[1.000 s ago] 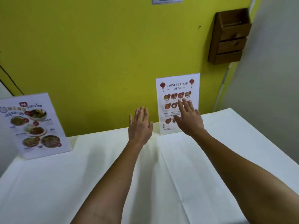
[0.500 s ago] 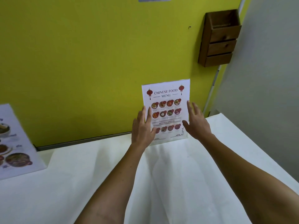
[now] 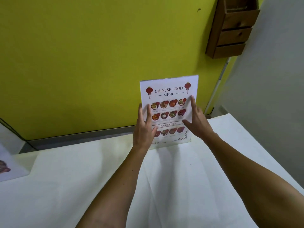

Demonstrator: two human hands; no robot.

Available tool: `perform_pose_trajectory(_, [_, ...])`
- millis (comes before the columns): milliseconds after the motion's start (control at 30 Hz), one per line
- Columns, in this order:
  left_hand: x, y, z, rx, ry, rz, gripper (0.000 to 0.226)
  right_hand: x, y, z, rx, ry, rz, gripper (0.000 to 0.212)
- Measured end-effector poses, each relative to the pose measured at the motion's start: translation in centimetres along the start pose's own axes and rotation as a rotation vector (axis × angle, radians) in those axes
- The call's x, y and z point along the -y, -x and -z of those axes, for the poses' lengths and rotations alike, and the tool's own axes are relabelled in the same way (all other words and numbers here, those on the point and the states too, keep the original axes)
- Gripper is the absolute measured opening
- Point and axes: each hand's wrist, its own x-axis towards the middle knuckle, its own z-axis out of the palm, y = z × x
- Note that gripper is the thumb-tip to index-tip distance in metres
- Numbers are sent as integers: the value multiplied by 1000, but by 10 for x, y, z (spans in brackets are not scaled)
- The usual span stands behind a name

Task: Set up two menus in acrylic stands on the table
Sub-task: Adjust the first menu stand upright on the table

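White printed Chinese food menu in clear acrylic stand [image 3: 169, 96], upright at white-clothed table [image 3: 164, 178] far edge; gripped at both side edges by left hand [image 3: 143, 130] and right hand [image 3: 198, 120], fingers spread.

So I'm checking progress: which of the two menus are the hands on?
The Chinese food menu, upright by the yellow wall, with a hand at each side edge. The other menu sits untouched at the far left.

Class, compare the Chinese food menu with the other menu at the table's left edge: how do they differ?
The Chinese food menu is fully in view; the other menu is cut off by the frame. Both hands, left and right, touch the Chinese one; nothing touches the other. Both stand on the white table.
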Motion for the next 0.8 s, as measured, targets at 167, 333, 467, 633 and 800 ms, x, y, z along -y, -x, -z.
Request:
perform_pose_trajectory(167, [-5,0,-1,2,-42,37,97,-10,-4,-4,0,-69,33,108])
perform_pose_trajectory(333, [-12,-1,-2,-11,-70,55,98,-21,-5,-3,8,-63,75,104])
perform_pose_trajectory(467, [-20,1,-2,-19,-82,97,96,-24,-8,-2,18,-90,83,103])
perform_pose_trajectory(633, [-43,3,-6,-46,-43,122,96,-37,-10,14,26,-107,93,106])
perform_pose_trajectory(800, [-79,-6,-23,-74,-26,96,97,-65,-12,45,-6,-104,76,105])
